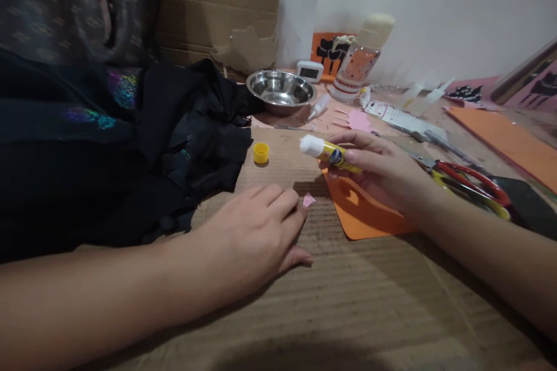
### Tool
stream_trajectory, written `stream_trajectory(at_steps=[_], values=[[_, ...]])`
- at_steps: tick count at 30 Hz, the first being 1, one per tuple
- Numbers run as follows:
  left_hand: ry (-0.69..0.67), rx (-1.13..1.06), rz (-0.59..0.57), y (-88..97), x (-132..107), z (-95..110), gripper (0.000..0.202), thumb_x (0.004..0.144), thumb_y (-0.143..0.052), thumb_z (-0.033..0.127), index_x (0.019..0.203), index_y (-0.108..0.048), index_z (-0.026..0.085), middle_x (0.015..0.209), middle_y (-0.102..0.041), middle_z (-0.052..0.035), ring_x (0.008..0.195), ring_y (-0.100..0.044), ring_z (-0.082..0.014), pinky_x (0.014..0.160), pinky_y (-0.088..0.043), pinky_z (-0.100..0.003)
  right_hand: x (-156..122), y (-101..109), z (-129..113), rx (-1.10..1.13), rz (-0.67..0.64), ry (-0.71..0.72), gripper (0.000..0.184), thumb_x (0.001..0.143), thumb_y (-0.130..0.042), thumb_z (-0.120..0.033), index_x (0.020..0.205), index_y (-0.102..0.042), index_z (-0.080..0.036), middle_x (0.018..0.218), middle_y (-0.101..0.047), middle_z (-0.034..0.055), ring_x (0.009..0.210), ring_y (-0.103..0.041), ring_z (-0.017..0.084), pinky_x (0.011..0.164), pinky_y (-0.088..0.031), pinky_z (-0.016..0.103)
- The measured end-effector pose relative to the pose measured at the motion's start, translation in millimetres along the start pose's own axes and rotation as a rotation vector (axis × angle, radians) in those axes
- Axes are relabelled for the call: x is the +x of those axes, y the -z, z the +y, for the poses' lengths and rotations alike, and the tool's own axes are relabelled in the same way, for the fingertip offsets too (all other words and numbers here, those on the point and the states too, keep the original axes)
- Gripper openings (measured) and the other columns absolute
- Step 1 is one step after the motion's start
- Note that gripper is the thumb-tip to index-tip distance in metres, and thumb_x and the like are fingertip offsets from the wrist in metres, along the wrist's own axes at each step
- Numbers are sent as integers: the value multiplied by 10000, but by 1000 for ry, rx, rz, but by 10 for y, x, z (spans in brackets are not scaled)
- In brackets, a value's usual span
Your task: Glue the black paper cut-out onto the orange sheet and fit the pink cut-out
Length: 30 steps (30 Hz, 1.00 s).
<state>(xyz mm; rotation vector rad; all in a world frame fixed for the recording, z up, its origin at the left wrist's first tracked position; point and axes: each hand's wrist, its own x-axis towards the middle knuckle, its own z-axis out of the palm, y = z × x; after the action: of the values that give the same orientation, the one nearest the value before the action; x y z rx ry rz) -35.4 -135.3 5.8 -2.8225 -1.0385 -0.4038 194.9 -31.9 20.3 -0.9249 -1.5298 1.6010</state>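
My right hand (pixel 378 171) is closed around a yellow glue stick (pixel 333 153). The stick is uncapped, its white end tilted up and to the left. On the corrugated cardboard (pixel 339 295), my left hand (pixel 261 226) rests palm down with its fingers bent and its thumb apart. A fingertip of it pins a small pink paper scrap (pixel 308 200) against the cardboard. The yellow cap (pixel 261 153) stands open side up beyond my left hand. Under my right hand lies an orange paper sheet (pixel 361 220), partly covered.
Black cloth (pixel 191 139) and a patterned bag (pixel 65 23) fill the left. Behind are a steel bowl (pixel 281 90), a timer (pixel 310 71) and a bottle (pixel 363 58). Red-handled scissors (pixel 474 177) lie to the right, near a dark flat object (pixel 526 203) and orange sheets (pixel 509 139).
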Motion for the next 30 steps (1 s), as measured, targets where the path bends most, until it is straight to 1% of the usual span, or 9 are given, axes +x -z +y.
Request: stream_trajectory(at_steps=[2,4,9,12,15,19,22,25,30], values=[[0,-3,3,-5,-3,0,574,974,-578,482,1310,-616,18,1020,-636,-147,967,-584,-294,853,-529,-413,1,74,-18,-114,-100,21,237,801,-803,-272,988,-672,-210,924,-701,5,782,-659,142,692,-542,255],[2,-10,2,-12,0,-1,588,968,-585,487,1321,-609,18,1036,-636,-149,967,-583,-298,853,-529,-420,-2,124,-12,-223,-145,23,240,829,-790,-297,1007,-649,-221,885,-655,-13,728,-609,134,627,-510,246],[11,-9,1,-23,20,6,575,945,-625,477,1285,-632,13,1011,-643,-148,932,-591,-301,824,-539,-428,-47,71,11,-463,-100,78,353,922,-662,-520,1080,-697,-206,743,-568,-27,650,-527,137,592,-453,261],[17,1,12,-21,25,18,592,918,-663,488,1282,-638,22,1004,-655,-146,921,-600,-301,812,-546,-429,-89,7,30,-375,-134,51,355,931,-651,-533,1059,-671,-203,794,-620,-7,677,-563,146,601,-455,265],[17,3,22,-17,29,28,602,894,-698,490,1273,-646,25,982,-670,-138,897,-614,-293,794,-556,-420,-114,-21,75,-173,-158,-28,346,917,-674,-536,1020,-652,-207,820,-626,-6,590,-519,113,515,-401,237],[25,6,29,-27,30,33,607,878,-720,495,1269,-648,37,1006,-686,-136,905,-634,-290,792,-568,-414,-119,-55,102,-6,-72,-54,484,886,-642,-650,900,-688,-168,749,-611,17,561,-477,108,501,-378,239],[27,35,28,-43,27,34,640,862,-733,508,1286,-637,38,1010,-696,-137,899,-640,-294,778,-575,-422,-123,-85,82,-9,-35,-28,521,825,-693,-679,861,-661,-160,751,-599,20,543,-433,98,468,-314,235],[30,50,24,-46,32,37,637,847,-748,514,1271,-648,49,989,-700,-129,892,-638,-294,767,-577,-422,-132,-88,65,-65,-83,-14,448,841,-723,-612,910,-620,-182,731,-524,-26,545,-374,88,472,-277,225],[37,43,19,-39,43,45,627,828,-770,508,1251,-665,56,959,-692,-115,862,-636,-283,745,-576,-414,-133,-60,68,-227,-44,22,361,805,-805,-481,955,-598,-227,814,-511,-35,662,-443,116,559,-355,226]])
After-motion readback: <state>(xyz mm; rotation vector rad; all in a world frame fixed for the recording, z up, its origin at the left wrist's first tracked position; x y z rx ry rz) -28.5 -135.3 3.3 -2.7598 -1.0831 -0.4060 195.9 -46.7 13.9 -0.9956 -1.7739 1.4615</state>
